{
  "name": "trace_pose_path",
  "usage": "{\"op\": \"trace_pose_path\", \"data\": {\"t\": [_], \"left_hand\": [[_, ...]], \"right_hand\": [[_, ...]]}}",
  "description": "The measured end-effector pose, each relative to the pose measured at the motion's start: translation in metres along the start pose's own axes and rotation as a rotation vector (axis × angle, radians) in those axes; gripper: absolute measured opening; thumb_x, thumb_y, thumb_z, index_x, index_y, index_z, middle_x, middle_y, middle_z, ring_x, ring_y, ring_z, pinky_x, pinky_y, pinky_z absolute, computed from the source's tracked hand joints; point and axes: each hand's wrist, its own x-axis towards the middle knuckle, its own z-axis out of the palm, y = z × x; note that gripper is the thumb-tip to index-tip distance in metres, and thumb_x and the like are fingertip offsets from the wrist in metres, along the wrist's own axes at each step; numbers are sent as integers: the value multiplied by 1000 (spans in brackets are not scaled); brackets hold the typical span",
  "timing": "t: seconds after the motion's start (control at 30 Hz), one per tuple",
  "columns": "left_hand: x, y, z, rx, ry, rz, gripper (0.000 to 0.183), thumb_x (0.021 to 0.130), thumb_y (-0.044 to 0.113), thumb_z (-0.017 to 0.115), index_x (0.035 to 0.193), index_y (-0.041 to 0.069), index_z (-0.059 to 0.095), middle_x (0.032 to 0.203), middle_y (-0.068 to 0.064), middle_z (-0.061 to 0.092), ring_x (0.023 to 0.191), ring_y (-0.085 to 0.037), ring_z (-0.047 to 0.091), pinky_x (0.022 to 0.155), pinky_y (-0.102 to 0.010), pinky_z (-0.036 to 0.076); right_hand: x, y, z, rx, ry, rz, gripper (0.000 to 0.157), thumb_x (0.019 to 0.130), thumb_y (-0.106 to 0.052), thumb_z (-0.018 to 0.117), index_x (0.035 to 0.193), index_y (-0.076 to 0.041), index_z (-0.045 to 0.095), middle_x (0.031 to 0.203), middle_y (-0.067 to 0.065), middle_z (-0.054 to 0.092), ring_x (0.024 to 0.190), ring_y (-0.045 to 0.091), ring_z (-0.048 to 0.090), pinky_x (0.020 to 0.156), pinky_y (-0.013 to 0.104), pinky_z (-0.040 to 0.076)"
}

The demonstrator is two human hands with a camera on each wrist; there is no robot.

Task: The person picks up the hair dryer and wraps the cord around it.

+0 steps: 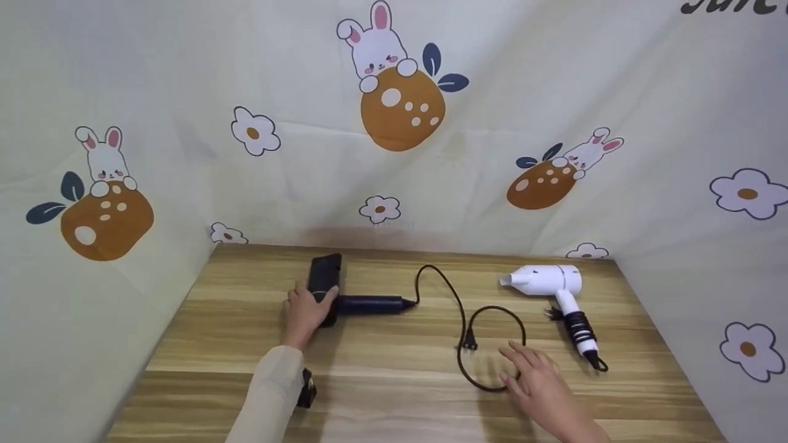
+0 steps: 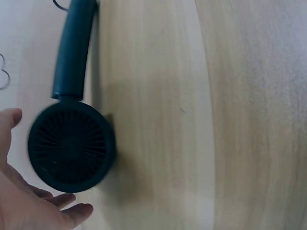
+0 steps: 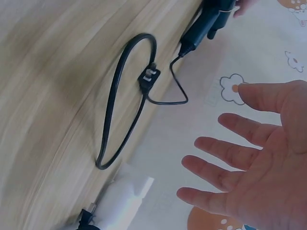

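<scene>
Left of centre, the left hand (image 1: 306,315) spans a T-shaped, dark-blue plastic hair dryer (image 1: 370,305), gripping or not I can't tell; the wide-spread right hand (image 1: 542,375) could snag its looped black cord (image 1: 463,320).

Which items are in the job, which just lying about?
Likely in the job:
dark hair dryer, left hand at one end
its loose cord and plug, right hand nearby

Likely just lying about:
white hair dryer, wrapped cord
small black object beside left sleeve
</scene>
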Motion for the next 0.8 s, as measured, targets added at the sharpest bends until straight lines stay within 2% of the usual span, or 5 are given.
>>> {"op": "trace_pose_path", "data": {"t": [0.2, 0.47, 0.6, 0.7, 0.8], "left_hand": [[-1, -4, 6, 65, 32, -2, 90, 86, 50, 56, 135, -19, 26, 137, -37, 30, 126, -48, 28, 106, -54, 27], [-3, 0, 11, -2, 66, -66, 80, 82, 42, 63, 127, -17, 33, 124, -35, 43, 117, -45, 42, 100, -51, 35], [-7, 2, 11, -61, 76, -87, 75, 79, 40, 66, 123, -12, 36, 113, -29, 53, 103, -38, 54, 86, -47, 45], [-11, 3, 12, -103, 99, -76, 72, 75, 37, 71, 119, -9, 37, 104, -25, 56, 90, -33, 59, 74, -43, 49], [-15, 4, 13, -138, 141, -30, 73, 72, 32, 76, 118, -8, 36, 102, -24, 55, 86, -32, 58, 72, -43, 48]], "right_hand": [[-4, -4, -3, 37, 12, 24, 36, 84, -16, 66, 117, -5, 60, 123, 18, 58, 112, 36, 52, 95, 56, 38], [-3, -2, -17, 67, 36, 35, 36, 84, -14, 66, 118, -5, 60, 122, 17, 58, 113, 36, 52, 93, 55, 42], [-1, 0, -24, 70, 35, 43, 34, 84, -13, 66, 117, -6, 60, 119, 16, 59, 112, 36, 53, 92, 55, 43], [0, -1, -30, 82, 27, 56, 33, 85, -13, 66, 117, -7, 61, 118, 14, 60, 111, 34, 54, 91, 53, 44], [-1, -3, -34, 94, 59, 28, 33, 83, -11, 67, 116, -8, 62, 115, 12, 62, 109, 31, 56, 89, 51, 46]]}}
